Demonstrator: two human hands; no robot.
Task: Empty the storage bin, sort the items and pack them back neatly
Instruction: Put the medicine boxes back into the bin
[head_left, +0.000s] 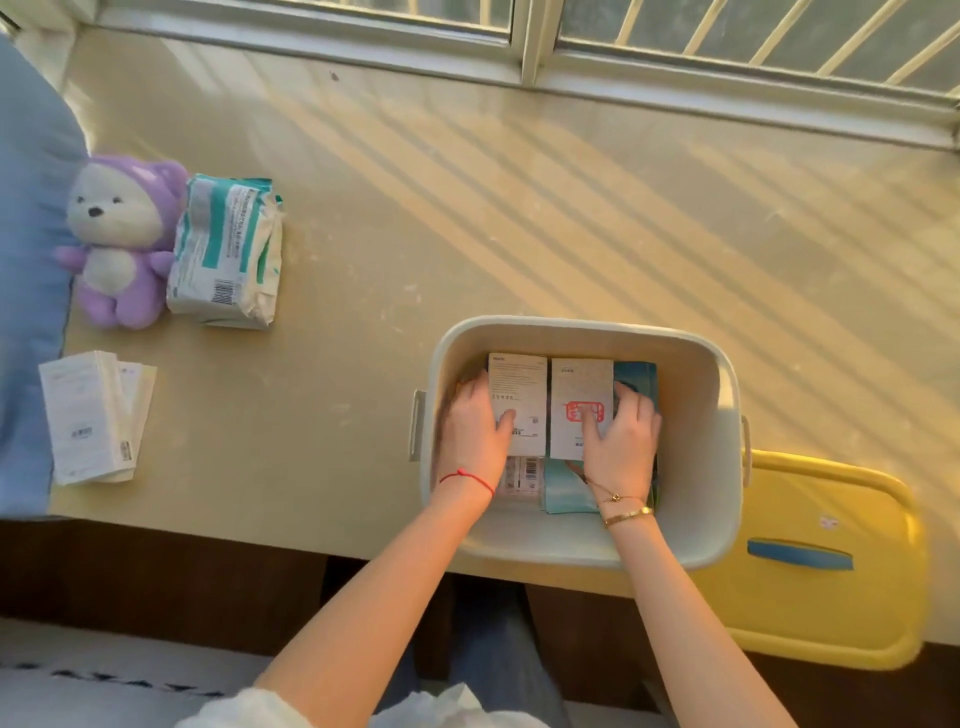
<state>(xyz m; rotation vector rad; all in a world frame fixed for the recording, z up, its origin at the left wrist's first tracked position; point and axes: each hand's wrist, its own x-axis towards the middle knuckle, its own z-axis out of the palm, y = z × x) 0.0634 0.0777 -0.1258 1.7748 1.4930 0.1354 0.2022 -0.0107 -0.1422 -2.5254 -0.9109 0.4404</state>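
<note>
A cream storage bin (706, 415) stands at the near edge of the sill. Inside it two white boxes lie side by side: a left white box (517, 384) and a right white box with a red stamp (579, 387). My left hand (475, 431) grips the left box, thumb on its top and fingers down its left side. My right hand (621, 441) grips the right box, thumb on the red stamp. Under the boxes lie teal packets (563, 488) and a barcoded item (522, 475).
The bin's yellow lid (831, 597) lies to the right, overhanging the edge. At the far left sit a purple plush bear (122, 239), a teal-and-white tissue pack (228, 249) and a stack of white boxes (91, 415). A blue cushion (26, 260) borders the left.
</note>
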